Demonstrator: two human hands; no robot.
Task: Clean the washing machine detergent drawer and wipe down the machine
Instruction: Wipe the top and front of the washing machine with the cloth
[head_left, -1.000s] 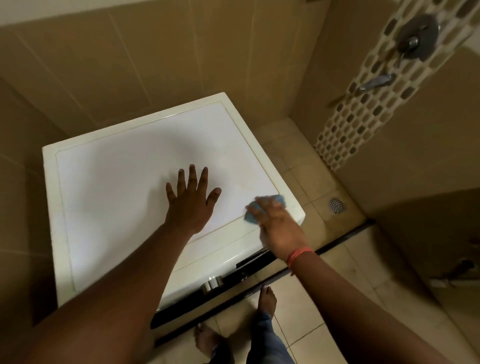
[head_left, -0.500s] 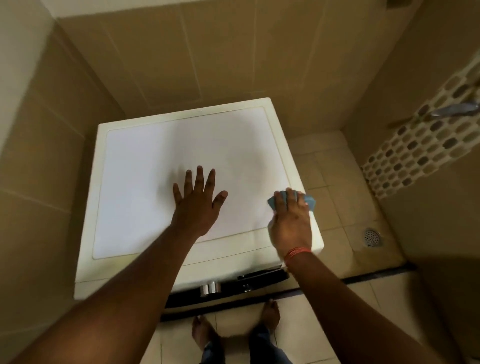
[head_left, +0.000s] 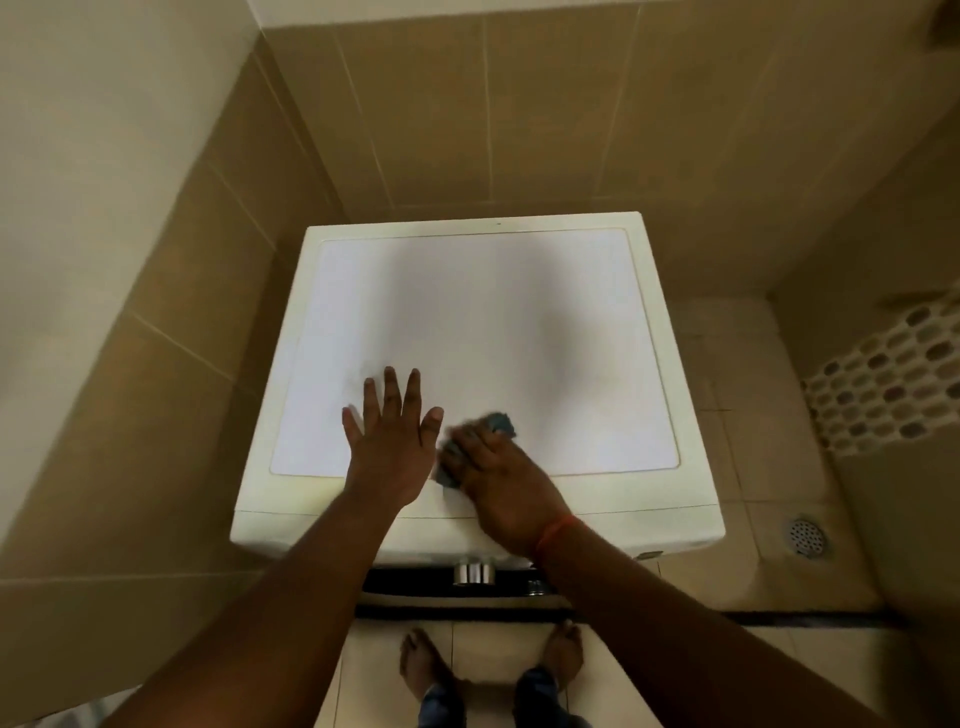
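Note:
The white washing machine (head_left: 519, 322) stands in a tiled corner, seen from above. My left hand (head_left: 390, 441) lies flat on its top near the front, fingers spread. Just to the right of it, my right hand (head_left: 498, 480) presses a blue cloth (head_left: 501, 423) onto the top; the cloth shows past my fingertips and at the hand's left side. Whether the fingers curl round the cloth is blurred. A chrome dial (head_left: 471, 573) sits on the dark front panel below my wrists. The detergent drawer is hidden from view.
Beige tiled walls close in at the left and back. A floor drain (head_left: 805, 535) lies on the tiled floor to the right of the machine, beside a mosaic wall strip (head_left: 888, 384). My bare feet (head_left: 423, 665) stand in front of the machine.
My right hand has slid the cloth left from the machine's front right corner to beside my left hand. The left hand has stayed flat. The view has swung right and squared up.

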